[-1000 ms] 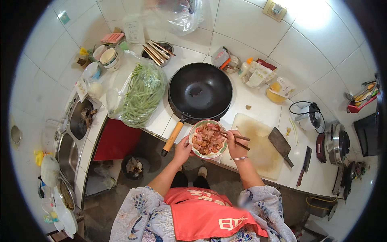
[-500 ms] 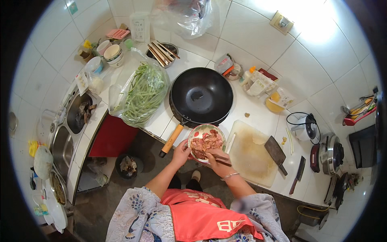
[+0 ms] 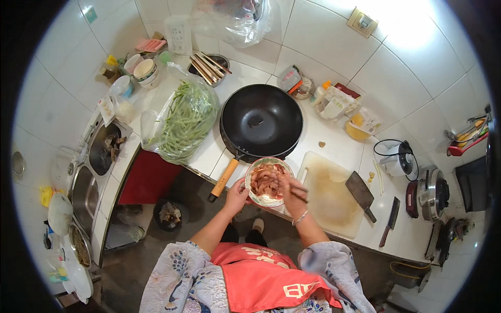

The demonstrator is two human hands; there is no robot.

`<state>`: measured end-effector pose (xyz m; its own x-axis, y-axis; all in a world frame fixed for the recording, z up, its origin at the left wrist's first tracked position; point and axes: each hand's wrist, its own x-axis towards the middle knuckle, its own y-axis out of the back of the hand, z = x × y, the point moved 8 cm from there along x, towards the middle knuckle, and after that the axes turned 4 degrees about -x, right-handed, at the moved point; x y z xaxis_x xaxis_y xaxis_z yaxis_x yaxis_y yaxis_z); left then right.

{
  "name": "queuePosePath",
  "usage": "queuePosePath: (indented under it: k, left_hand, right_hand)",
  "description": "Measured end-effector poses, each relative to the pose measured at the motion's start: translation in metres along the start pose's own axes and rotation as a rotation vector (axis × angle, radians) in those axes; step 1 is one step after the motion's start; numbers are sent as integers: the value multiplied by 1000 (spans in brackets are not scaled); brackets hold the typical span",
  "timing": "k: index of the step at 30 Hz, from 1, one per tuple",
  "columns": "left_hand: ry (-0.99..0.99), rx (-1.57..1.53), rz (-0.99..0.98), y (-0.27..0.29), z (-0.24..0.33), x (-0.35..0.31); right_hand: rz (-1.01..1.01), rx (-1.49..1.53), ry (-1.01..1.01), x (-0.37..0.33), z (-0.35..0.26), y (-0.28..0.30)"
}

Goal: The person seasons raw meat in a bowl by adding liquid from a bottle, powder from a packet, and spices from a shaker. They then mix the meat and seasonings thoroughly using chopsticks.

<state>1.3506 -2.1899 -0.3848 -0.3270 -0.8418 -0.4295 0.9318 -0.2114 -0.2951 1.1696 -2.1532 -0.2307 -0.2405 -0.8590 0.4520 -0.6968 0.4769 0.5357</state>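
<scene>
My left hand (image 3: 238, 195) grips the rim of a patterned bowl (image 3: 250, 196) at its left side. Sliced raw meat (image 3: 267, 180) fills much of the bowl. In my right hand (image 3: 294, 199) a pair of chopsticks (image 3: 300, 190) is held, slightly blurred, with the fingers over the bowl's right part; their tips are hidden among meat and fingers. Just beyond the bowl stands a black wok (image 3: 261, 122) with a wooden handle (image 3: 226, 178), a small wet patch at its bottom.
A clear bag of green beans (image 3: 182, 120) lies left of the wok. On the right are a cutting board (image 3: 329, 198) with a cleaver (image 3: 360, 190) across its edge, and a knife (image 3: 390, 221). The sink (image 3: 85, 194) is at far left; a bin (image 3: 169, 214) stands on the floor.
My right hand has shifted right and up over the bowl, moving the chopsticks through the meat. The meat is rearranged. My left hand keeps its hold on the rim.
</scene>
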Motion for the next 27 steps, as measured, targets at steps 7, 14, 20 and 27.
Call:
queuePosePath:
  k: [7, 14, 20, 27]
  left_hand:
    - [23, -3, -24, -3, -7, 4]
    - [17, -26, 0, 1, -14, 2]
    - [1, -39, -38, 0, -15, 5]
    - [15, 67, -2, -2, -2, -1]
  right_hand:
    - [38, -37, -160, 12, 28, 29]
    - [-187, 21, -141, -16, 9, 15]
    - [-422, 20, -156, -13, -26, -3]
    - [80, 404, -531, 2, 97, 8]
